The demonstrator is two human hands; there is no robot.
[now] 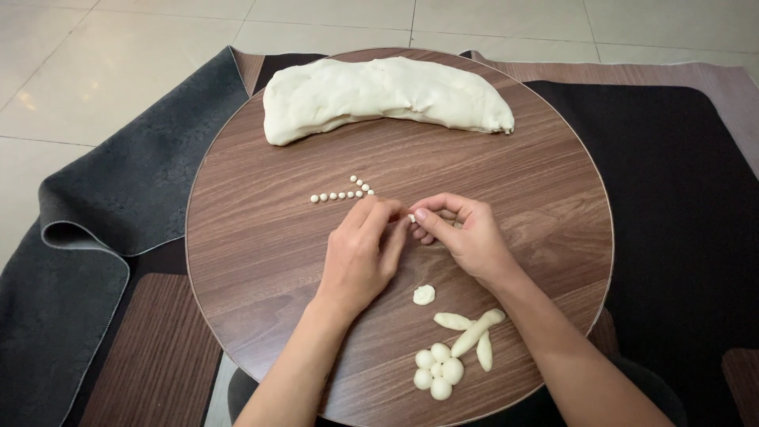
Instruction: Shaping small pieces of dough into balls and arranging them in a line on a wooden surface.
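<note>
While both hands are meeting over the middle of the round wooden worktop, the left hand and the right hand are pinching a tiny dough bit between their fingertips, fingers curled in and pressed together around it. Just beyond the hands, a row of small dough beads is lying in a bent line. A large dough loaf is stretching across the far side. Nearer the person, a small dough lump, three dough strips and a cluster of dough balls are resting near the edge. A dark rug is spreading under the worktop.
</note>
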